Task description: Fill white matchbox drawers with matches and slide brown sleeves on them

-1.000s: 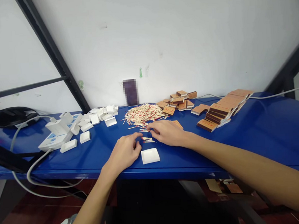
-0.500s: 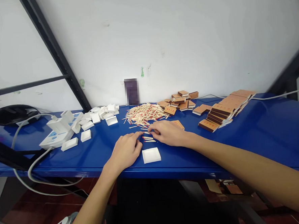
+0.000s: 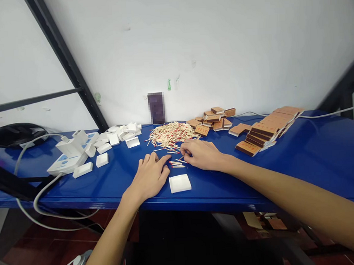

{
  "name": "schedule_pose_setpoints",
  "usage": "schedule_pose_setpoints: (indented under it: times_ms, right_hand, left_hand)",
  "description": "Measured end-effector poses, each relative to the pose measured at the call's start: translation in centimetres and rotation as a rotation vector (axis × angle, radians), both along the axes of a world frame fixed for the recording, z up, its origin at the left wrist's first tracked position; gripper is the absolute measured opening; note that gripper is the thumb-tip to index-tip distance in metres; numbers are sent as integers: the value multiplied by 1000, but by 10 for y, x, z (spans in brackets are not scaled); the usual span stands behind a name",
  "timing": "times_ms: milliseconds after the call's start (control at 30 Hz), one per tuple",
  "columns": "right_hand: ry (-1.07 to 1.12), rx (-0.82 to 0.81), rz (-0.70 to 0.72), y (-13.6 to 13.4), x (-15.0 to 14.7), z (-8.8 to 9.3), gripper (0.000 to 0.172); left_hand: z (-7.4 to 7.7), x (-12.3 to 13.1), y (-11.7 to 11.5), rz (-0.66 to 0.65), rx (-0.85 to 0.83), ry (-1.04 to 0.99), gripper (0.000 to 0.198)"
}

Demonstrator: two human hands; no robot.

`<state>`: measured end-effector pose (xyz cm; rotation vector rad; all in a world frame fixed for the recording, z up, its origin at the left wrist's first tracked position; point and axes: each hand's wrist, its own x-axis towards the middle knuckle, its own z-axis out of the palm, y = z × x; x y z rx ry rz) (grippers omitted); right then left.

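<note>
My right hand (image 3: 201, 155) is closed in a pinch just in front of the big match pile (image 3: 173, 133), with a match (image 3: 181, 158) at its fingertips. To its left, my left hand (image 3: 150, 175) rests on the blue table, index finger stretched out and thumb apart, holding nothing. Between the hands lies a small row of red-headed matches (image 3: 177, 164), roughly side by side. Nearer the table edge sits a white matchbox tray (image 3: 180, 183). An orange matchbox (image 3: 210, 145) is mostly hidden behind my right hand.
White trays (image 3: 114, 139) lie heaped at the left, beside a power strip (image 3: 65, 163) with plugs and cables. Orange matchboxes (image 3: 213, 118) are piled at the back, and a leaning stack of matchboxes (image 3: 266, 127) stands to the right. A dark pixelated rectangle (image 3: 156, 108) is against the wall.
My right hand has shifted slightly right, away from my left fingertips, and a match now shows at its pinch. My left hand stays nearly in place, its index finger straighter.
</note>
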<state>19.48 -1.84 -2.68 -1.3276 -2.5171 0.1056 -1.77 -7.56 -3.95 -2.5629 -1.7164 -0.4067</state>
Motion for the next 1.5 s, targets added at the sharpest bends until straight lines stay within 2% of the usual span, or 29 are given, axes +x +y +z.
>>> schedule_pose_setpoints:
  times_ms: [233, 567, 833, 933, 1133, 1267, 1500]
  right_hand:
    - [-24, 22, -15, 5, 6, -3, 6]
    - [19, -31, 223, 7, 7, -11, 13]
    - [-33, -127, 247, 0, 11, 3, 14]
    - [-34, -154, 296, 2, 16, 8, 17]
    - [-58, -185, 391, 5, 21, 10, 22]
    - [-67, -172, 401, 3, 19, 12, 28]
    - [-94, -164, 396, 5, 21, 12, 24]
  left_hand:
    - [2, -1, 0, -82, -18, -63, 41]
    - [2, 0, 0, -93, -26, -82, 34]
    - [3, -1, 0, -100, -30, -79, 34]
    - [2, -2, 0, -101, -27, -79, 34]
    - [1, -2, 0, -96, -27, -75, 33]
    - [2, -1, 0, -95, -27, -74, 33]
    - [3, 0, -1, -97, -30, -78, 34]
